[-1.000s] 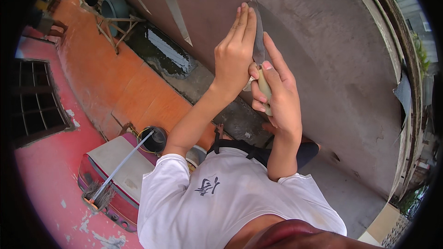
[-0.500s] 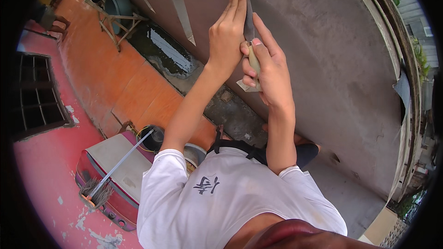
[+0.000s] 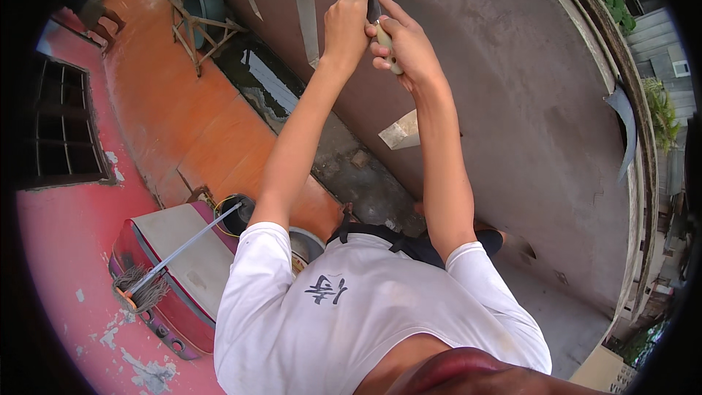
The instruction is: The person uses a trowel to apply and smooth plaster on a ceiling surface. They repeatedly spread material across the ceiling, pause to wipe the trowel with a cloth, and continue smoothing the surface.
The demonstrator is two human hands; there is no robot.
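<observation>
My right hand (image 3: 407, 45) is closed round the cream handle of a trowel (image 3: 373, 1) with a dark metal blade. Its index finger stretches up along the blade. My left hand (image 3: 346, 27) lies with straight fingers against the blade's left side, near the tip, and hides part of it. The blade is held at a grey-brown wall (image 3: 504, 66), on its upper part. Pale bare patches mark this wall: one long strip (image 3: 307, 18) left of my hands and a whitish patch (image 3: 400, 132) below my right hand.
A wet drain channel (image 3: 267, 77) runs along the wall's foot, beside orange paving (image 3: 197, 124). On the left stand a wooden frame (image 3: 191, 33) with a grey-blue tub (image 3: 205, 11), a black bucket (image 3: 238, 213) and a mop (image 3: 179, 249). Another person's legs (image 3: 108, 22) show far left.
Both hands and the trowel have moved farther up along the wall and a little left, with my arms stretched out more. The whitish patch is now fully clear of my right hand.
</observation>
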